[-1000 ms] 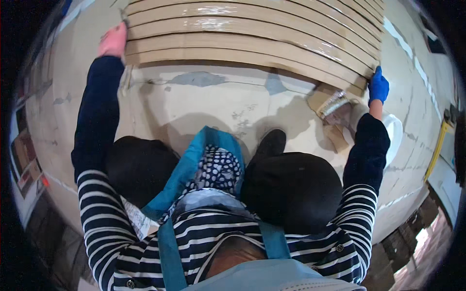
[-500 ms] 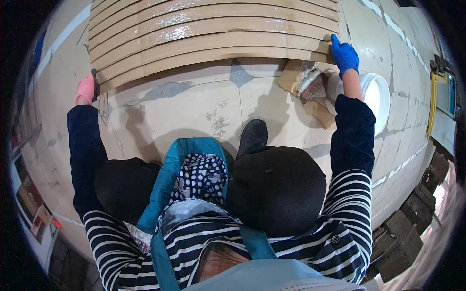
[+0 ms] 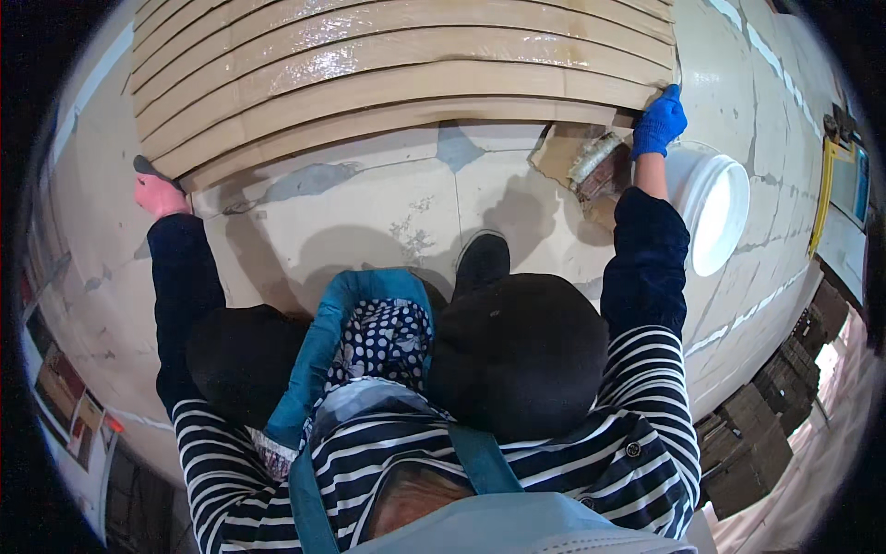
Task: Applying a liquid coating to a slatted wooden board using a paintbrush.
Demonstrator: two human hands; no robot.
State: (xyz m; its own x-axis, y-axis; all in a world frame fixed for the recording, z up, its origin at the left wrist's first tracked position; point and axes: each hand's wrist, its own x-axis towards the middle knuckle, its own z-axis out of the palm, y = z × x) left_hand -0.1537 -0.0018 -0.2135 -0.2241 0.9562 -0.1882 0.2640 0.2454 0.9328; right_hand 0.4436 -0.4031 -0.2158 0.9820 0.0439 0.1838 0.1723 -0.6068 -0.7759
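Observation:
A wide fan of overlapping brown cardboard sheets (image 3: 397, 88) lies ahead of me, their stepped edges shiny as if wet. At its near left corner, my left hand (image 3: 159, 191), in a pink glove with dark fingertips, is closed on the edge. My right hand (image 3: 659, 125), in a blue glove, pinches the near right corner. Both hands hide part of the corners. Just left of my right wrist, what looks like a wide brush (image 3: 598, 164) rests on a torn piece of cardboard (image 3: 556, 157).
Right of my right forearm stands a white bucket (image 3: 723, 214), its contents not discernible. Cracked pale floor tiles (image 3: 388, 208) lie under everything. My dark shoe (image 3: 482, 263) is below the cardboard. Stacked brown cardboard (image 3: 752, 452) and a yellow-framed object (image 3: 826, 198) line the right side.
The cardboard sheets appear lower and spread wider in view. My left hand has come lower with its corner; my right hand is slightly lower too. More of the bucket shows.

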